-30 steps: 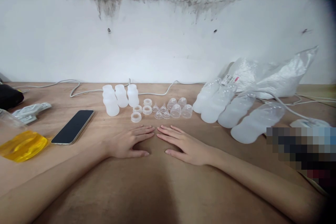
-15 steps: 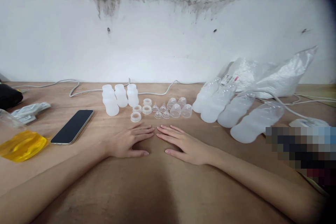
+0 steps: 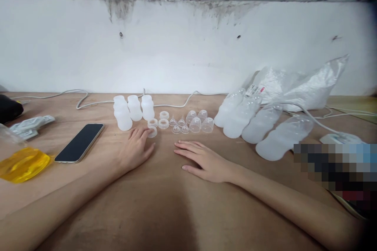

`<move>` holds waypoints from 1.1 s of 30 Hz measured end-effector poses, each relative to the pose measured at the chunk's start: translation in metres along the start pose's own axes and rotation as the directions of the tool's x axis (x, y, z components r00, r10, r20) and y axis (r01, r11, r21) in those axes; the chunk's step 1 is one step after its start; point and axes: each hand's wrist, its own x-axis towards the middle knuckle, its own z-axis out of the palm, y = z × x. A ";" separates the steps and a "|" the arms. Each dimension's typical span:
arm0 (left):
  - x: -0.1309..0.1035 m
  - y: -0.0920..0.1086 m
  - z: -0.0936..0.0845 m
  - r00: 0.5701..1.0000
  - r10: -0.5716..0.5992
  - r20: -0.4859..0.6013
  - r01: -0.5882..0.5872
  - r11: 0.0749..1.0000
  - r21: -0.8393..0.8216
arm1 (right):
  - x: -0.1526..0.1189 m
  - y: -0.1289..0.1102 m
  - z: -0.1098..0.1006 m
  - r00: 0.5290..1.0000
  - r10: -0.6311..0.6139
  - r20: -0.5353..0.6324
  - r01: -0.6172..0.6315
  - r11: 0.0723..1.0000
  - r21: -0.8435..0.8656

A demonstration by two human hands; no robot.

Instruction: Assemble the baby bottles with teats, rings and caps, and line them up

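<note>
The left hand point(image 3: 136, 150) lies on the desk point(image 3: 165, 204) with its fingers point(image 3: 147, 135) spread loose and empty, the tips touching the nearest white ring point(image 3: 152, 131). That ring sits just in front of three small white bottles point(image 3: 132, 110), with more rings point(image 3: 161, 119), tiny clear nipples point(image 3: 178, 125) and clear caps point(image 3: 200, 121) in rows to its right. The right hand point(image 3: 206, 160) rests flat, fingers open, holding nothing, near the ring's right. A phone point(image 3: 79, 142) lies well left of the ring.
</note>
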 end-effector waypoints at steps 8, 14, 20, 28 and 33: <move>0.000 0.002 -0.002 1.000 0.013 0.024 -0.012 0.999 -0.037 | 0.044 0.015 0.009 0.890 0.324 -0.320 -0.299 0.946 0.126; -0.001 0.003 -0.003 0.997 0.079 -0.006 -0.079 0.992 -0.103 | 0.063 0.026 0.010 0.807 0.507 -0.304 -0.473 0.862 0.184; -0.001 0.004 -0.004 0.994 0.104 0.019 -0.101 0.987 -0.126 | 0.069 0.033 0.012 0.816 0.495 -0.298 -0.466 0.869 0.166; -0.001 0.003 0.001 0.998 0.065 -0.002 -0.064 0.983 -0.174 | 0.055 0.018 0.011 0.868 0.363 -0.338 -0.322 0.931 0.172; -0.002 0.001 0.005 0.997 0.066 0.050 -0.055 0.978 -0.202 | 0.037 0.000 0.014 0.942 0.218 -0.254 -0.229 0.973 -0.014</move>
